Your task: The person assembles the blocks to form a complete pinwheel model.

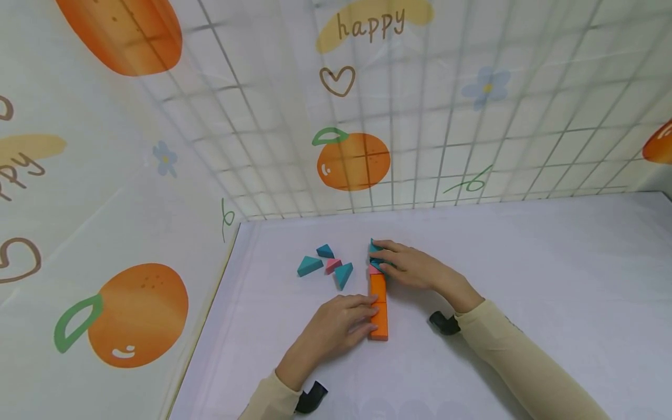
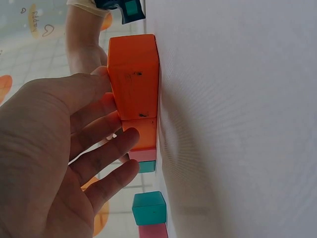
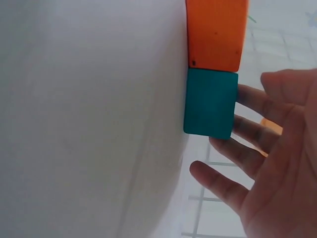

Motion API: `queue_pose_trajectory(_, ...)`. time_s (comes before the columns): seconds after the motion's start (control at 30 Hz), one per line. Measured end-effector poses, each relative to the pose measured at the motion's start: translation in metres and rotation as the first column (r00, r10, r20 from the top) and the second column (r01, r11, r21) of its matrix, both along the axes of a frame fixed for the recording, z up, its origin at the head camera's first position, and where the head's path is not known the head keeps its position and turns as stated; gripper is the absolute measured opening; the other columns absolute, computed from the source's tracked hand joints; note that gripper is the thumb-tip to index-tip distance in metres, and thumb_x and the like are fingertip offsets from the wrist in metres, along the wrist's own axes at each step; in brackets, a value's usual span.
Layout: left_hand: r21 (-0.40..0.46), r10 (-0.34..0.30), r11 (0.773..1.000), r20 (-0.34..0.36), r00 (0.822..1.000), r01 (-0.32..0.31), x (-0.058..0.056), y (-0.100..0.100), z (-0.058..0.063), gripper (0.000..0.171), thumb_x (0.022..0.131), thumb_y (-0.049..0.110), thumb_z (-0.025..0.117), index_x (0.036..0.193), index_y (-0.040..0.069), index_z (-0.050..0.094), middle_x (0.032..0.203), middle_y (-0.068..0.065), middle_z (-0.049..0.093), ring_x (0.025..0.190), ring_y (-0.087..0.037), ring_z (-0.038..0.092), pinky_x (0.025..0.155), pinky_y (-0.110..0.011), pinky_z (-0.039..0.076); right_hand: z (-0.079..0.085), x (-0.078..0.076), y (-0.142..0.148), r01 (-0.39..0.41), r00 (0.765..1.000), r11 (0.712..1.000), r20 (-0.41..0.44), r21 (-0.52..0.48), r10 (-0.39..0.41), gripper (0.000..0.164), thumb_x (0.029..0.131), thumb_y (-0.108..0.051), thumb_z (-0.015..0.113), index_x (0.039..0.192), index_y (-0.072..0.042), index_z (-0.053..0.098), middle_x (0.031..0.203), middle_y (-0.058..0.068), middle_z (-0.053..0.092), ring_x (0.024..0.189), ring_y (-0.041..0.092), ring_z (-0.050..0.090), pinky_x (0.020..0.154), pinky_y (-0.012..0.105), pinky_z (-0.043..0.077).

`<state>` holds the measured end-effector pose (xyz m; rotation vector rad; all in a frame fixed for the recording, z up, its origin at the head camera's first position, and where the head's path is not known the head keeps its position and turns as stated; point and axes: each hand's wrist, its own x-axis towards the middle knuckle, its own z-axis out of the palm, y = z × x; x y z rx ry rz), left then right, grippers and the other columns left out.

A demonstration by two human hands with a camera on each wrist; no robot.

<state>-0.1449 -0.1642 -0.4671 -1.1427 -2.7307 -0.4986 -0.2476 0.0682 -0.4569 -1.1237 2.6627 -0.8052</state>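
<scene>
Teal triangular blocks [image 1: 310, 266] and a pink triangular block [image 1: 333, 266] lie left; the left hand [image 1: 333, 322], fingers spread, touches orange blocks [image 1: 380, 319] lined up near to far; the right hand [image 1: 416, 267], likewise spread, touches teal pieces [image 1: 374, 247] beyond.

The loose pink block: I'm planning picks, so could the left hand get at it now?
Probably: the left hand is close by, though teal blocks sit around the loose pink block, one partly in the way.
</scene>
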Motion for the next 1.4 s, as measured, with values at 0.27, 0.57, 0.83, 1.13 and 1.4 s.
queue_pose_trajectory(0.27,-0.008,0.001,1.0,0.022,1.0,-0.001,0.0015,0.0,0.0002,0.031,0.092,0.036,0.068,0.116,0.018,0.073,0.131,0.008,0.064,0.118,-0.009,0.061,0.1,-0.026,0.05,-0.002,0.002,-0.0003,-0.011,1.0,1.0,-0.001,0.006,0.011,0.044,0.102,-0.028,0.051,0.142,-0.008,0.052,0.155,0.014,0.038,0.141,0.036,0.039,0.112,0.055,0.037)
queue_pose_trajectory(0.57,0.002,-0.018,1.0,0.013,1.0,0.018,0.0022,0.0005,0.0017,0.03,0.092,0.035,0.068,0.116,0.017,0.074,0.131,0.006,0.065,0.117,-0.01,0.062,0.1,-0.026,0.05,-0.0011,0.0057,0.0005,-0.007,1.0,1.0,0.008,0.011,0.007,0.044,0.102,-0.028,0.051,0.142,-0.01,0.052,0.156,0.012,0.037,0.141,0.034,0.039,0.109,0.061,0.035)
queue_pose_trajectory(0.83,0.0,-0.019,1.0,0.014,1.0,0.019,0.0014,0.0,0.0007,0.031,0.092,0.036,0.068,0.116,0.017,0.074,0.13,0.006,0.065,0.118,-0.009,0.062,0.1,-0.026,0.05,-0.0016,0.0053,0.0002,-0.002,1.0,1.0,0.001,0.025,0.002,0.043,0.103,-0.029,0.05,0.142,-0.012,0.053,0.156,0.01,0.037,0.141,0.033,0.039,0.109,0.061,0.036)
queue_pose_trajectory(1.13,-0.014,-0.008,1.0,0.021,1.0,0.008,0.001,-0.0003,0.0008,0.032,0.093,0.038,0.067,0.117,0.018,0.073,0.131,0.007,0.064,0.119,-0.01,0.061,0.101,-0.027,0.05,-0.0013,0.0048,0.0006,-0.012,1.0,1.0,-0.002,0.022,0.012,0.043,0.103,-0.029,0.05,0.141,-0.01,0.053,0.156,0.01,0.036,0.142,0.034,0.037,0.111,0.059,0.035)
queue_pose_trajectory(1.4,-0.016,-0.004,1.0,0.034,0.999,0.005,0.0006,0.0002,0.0026,0.033,0.092,0.037,0.067,0.118,0.018,0.073,0.131,0.007,0.064,0.119,-0.01,0.061,0.101,-0.027,0.05,-0.0016,0.0047,0.0012,-0.033,0.999,0.999,-0.015,-0.001,0.033,0.043,0.103,-0.026,0.051,0.141,-0.008,0.052,0.156,0.012,0.036,0.142,0.035,0.037,0.113,0.052,0.036)
